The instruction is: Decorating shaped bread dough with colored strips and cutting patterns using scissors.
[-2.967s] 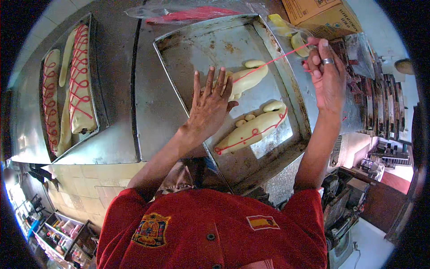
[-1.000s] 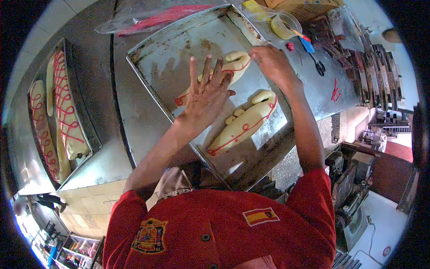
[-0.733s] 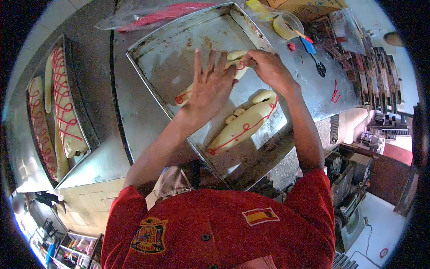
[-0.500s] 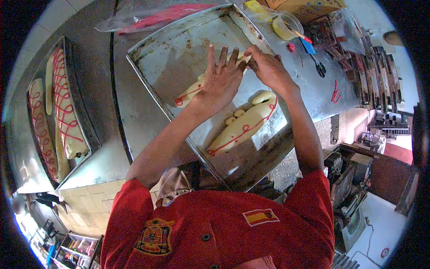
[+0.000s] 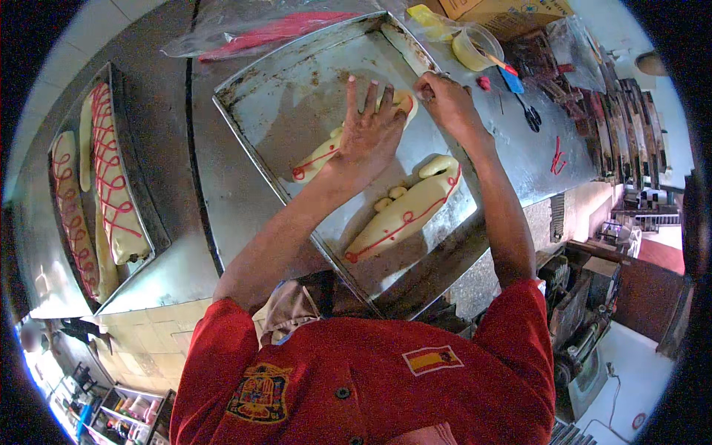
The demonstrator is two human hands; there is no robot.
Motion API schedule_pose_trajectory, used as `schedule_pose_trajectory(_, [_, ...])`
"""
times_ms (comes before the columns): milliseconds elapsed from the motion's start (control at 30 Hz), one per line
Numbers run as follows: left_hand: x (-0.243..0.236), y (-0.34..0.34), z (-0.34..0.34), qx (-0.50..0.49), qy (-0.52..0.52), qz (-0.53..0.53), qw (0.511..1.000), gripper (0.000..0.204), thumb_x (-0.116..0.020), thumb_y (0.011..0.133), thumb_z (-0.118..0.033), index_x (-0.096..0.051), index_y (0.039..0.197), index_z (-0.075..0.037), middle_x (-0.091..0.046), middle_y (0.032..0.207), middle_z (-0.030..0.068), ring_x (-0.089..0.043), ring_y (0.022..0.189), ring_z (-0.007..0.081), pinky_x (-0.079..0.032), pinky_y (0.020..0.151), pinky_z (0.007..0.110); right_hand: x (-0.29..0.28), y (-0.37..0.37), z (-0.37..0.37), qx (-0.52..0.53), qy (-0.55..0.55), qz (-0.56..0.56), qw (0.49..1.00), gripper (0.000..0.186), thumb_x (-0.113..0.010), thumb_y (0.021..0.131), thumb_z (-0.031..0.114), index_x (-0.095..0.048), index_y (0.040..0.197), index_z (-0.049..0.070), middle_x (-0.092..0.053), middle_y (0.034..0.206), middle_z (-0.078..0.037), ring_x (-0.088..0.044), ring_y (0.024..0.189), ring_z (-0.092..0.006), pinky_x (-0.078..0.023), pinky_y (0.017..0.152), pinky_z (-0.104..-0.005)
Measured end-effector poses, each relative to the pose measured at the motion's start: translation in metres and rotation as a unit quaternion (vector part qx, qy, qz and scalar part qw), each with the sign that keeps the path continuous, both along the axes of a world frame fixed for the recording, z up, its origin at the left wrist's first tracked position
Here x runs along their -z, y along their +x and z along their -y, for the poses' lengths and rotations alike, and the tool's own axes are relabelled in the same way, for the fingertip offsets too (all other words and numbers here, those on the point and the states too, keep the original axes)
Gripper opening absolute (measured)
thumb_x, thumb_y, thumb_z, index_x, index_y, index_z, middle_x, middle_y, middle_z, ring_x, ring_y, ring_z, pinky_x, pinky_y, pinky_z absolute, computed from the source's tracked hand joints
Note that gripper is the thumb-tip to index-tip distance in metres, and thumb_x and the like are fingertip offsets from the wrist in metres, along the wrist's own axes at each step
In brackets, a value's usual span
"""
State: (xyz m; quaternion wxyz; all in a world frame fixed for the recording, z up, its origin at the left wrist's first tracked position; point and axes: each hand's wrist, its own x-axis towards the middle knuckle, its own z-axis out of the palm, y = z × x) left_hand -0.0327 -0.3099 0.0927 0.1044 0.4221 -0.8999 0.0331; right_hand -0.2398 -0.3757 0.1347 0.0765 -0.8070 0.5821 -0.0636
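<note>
A shaped piece of pale dough with a thin red line lies in a worn metal baking tray. My left hand rests over the middle of this dough, fingers spread. At the tray's right rim, just beyond the dough's far end, is my right hand. Its fingers are bent and pinched together; whatever they hold, if anything, cannot be made out. A second dough piece lies nearer me in the tray, with a curled end, small lumps along one side and a red squiggled line.
Left, another tray holds long doughs with red loops. Red strips, black-handled scissors and a plastic tub lie to the right. Behind are a plastic bag with red material and a cardboard box.
My right hand has moved right, off the dough's far end to the tray rim. That end now shows, with red on it. My left hand stays nearly in place.
</note>
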Motion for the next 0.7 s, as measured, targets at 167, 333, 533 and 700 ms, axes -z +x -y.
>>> schedule_pose_trajectory(167, [0.003, 0.000, -0.001, -0.012, 0.031, -0.013, 0.999, 0.044, -0.042, 0.098, -0.025, -0.048, 0.136, -0.004, -0.034, 0.155, 0.0271, -0.025, 0.146, 0.0511, -0.002, 0.114, 0.078, -0.006, 0.017, -0.012, 0.021, -0.033, -0.055, 0.998, 0.018, -0.059, 0.093, 0.008, -0.063, 0.108, 0.014, -0.072, 0.105, -0.009, -0.066, 0.105, -0.0305, -0.043, 0.081, -0.0512])
schedule_pose_trajectory(333, [-0.016, 0.017, -0.013, -0.010, 0.011, -0.126, 0.992, 0.038, -0.050, 0.094, -0.019, -0.060, 0.130, -0.009, -0.037, 0.155, 0.0224, -0.029, 0.147, 0.0453, -0.006, 0.119, 0.070, -0.007, 0.013, -0.019, 0.023, -0.077, -0.088, 0.993, 0.025, -0.059, 0.090, 0.008, -0.066, 0.113, 0.016, -0.072, 0.105, -0.009, -0.066, 0.103, -0.0303, -0.043, 0.084, -0.0513])
schedule_pose_trajectory(533, [-0.046, 0.075, -0.065, -0.079, 0.078, -0.223, 0.969, 0.048, -0.061, 0.089, -0.006, -0.059, 0.136, -0.012, -0.037, 0.156, 0.0212, -0.024, 0.149, 0.0416, -0.014, 0.123, 0.058, -0.021, -0.058, -0.057, 0.129, -0.085, 0.007, 0.988, 0.021, -0.054, 0.096, 0.018, -0.066, 0.114, 0.019, -0.070, 0.106, -0.010, -0.065, 0.106, -0.0311, -0.043, 0.086, -0.0590])
schedule_pose_trajectory(700, [-0.034, 0.091, -0.163, -0.243, 0.135, -0.398, 0.874, 0.071, -0.062, 0.090, -0.006, -0.030, 0.154, -0.006, -0.019, 0.162, 0.0271, -0.018, 0.151, 0.0444, -0.018, 0.122, 0.053, -0.014, -0.114, -0.104, 0.240, -0.038, -0.084, 0.966, 0.026, -0.050, 0.102, 0.033, -0.066, 0.114, 0.017, -0.070, 0.109, -0.013, -0.065, 0.106, -0.0351, -0.041, 0.088, -0.0637])
